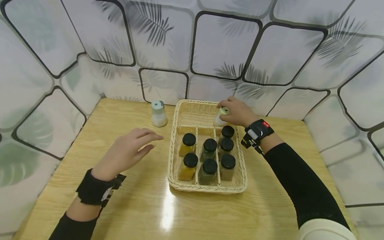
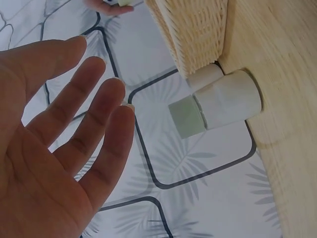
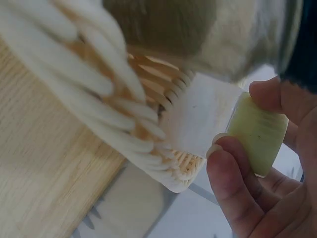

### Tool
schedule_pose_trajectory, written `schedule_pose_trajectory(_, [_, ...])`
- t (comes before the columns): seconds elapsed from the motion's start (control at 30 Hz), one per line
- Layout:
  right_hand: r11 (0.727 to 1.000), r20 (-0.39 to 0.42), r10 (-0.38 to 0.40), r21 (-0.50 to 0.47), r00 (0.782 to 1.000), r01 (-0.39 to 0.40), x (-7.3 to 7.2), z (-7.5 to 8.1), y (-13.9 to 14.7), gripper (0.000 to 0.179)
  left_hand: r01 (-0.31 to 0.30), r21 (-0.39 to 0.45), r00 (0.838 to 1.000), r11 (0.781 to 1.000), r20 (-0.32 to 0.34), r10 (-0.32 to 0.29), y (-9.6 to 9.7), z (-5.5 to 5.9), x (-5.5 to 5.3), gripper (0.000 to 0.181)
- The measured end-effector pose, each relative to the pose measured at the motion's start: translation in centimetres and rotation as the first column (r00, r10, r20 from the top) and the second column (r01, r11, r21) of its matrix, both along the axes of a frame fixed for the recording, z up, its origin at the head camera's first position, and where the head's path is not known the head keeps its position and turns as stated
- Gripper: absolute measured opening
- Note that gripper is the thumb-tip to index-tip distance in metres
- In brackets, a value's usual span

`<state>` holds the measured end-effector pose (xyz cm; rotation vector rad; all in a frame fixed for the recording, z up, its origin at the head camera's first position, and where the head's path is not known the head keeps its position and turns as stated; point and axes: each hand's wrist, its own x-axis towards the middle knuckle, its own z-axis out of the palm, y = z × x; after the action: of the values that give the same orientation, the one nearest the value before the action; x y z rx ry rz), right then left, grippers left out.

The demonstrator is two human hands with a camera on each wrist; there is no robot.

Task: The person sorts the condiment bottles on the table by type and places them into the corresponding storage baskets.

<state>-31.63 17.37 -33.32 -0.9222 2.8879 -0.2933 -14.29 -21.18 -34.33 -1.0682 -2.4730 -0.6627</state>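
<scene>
My right hand [image 1: 240, 112] pinches the pale green cap of a white shaker bottle [image 1: 219, 120] at the back right of the wicker basket [image 1: 207, 190]. In the right wrist view the green cap [image 3: 257, 131] sits between thumb and fingers, the white body [image 3: 198, 114] lower down, inside the basket wall. My left hand [image 1: 127, 151] hovers left of the basket with relaxed fingers, holding nothing. Beyond its fingertips another shaker bottle [image 1: 159, 115] with a pale bluish-green cap stands on the table, left of the basket; the left wrist view shows this shaker [image 2: 228, 101] too.
Dividers split the basket's front part into three columns. Black-lidded spice jars stand there: yellow ones [image 1: 186, 170] at left, green ones [image 1: 207, 175] in the middle, brownish ones [image 1: 227, 171] at right. A patterned cloth wall [image 1: 222, 46] rises behind the wooden table [image 1: 144, 206].
</scene>
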Motion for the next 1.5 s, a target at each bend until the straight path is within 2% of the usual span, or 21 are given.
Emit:
schedule_pose_trajectory(0.17, [1.0, -0.009, -0.002, -0.019, 1.0, 0.002, 0.4, 0.1, 0.2, 0.042, -0.025, 0.002, 1.0, 1.0, -0.007, 0.025, 0.0, 0.3, -0.8, 0.045])
schedule_pose_trajectory(0.3, [0.999, -0.012, -0.021, -0.037, 1.0, 0.02, 0.8, 0.1, 0.6, 0.045, -0.016, 0.004, 1.0, 1.0, -0.008, 0.016, 0.2, 0.4, -1.3, 0.045])
schedule_pose_trajectory(0.5, [0.992, -0.073, -0.048, -0.118, 0.996, 0.039, 1.8, -0.2, 1.4, 0.048, -0.027, 0.014, 1.0, 1.0, 0.007, 0.027, 0.1, -0.3, -2.5, 0.043])
schedule_pose_trajectory(0.7, [0.983, -0.119, -0.094, -0.17, 0.988, 0.073, 4.5, 0.4, 3.0, 0.047, -0.023, 0.019, 0.999, 1.0, 0.025, 0.023, 0.0, -0.6, -4.1, 0.042])
schedule_pose_trajectory(1.03, [0.963, -0.094, -0.177, -0.224, 0.98, 0.152, 10.1, 0.2, 7.4, 0.04, -0.021, 0.022, 1.0, 1.0, 0.02, 0.021, 0.2, -0.3, -7.1, 0.042])
schedule_pose_trajectory(1.2, [0.958, -0.115, -0.188, -0.241, 0.975, 0.156, 11.9, -0.4, 8.7, 0.04, -0.03, 0.016, 0.999, 0.999, 0.014, 0.03, 0.2, -0.3, -8.0, 0.043])
schedule_pose_trajectory(1.5, [0.951, -0.129, -0.209, -0.256, 0.969, 0.171, 14.1, -1.9, 9.7, 0.039, -0.059, 0.017, 0.996, 0.998, 0.068, 0.057, -0.1, 0.0, -9.3, 0.04])
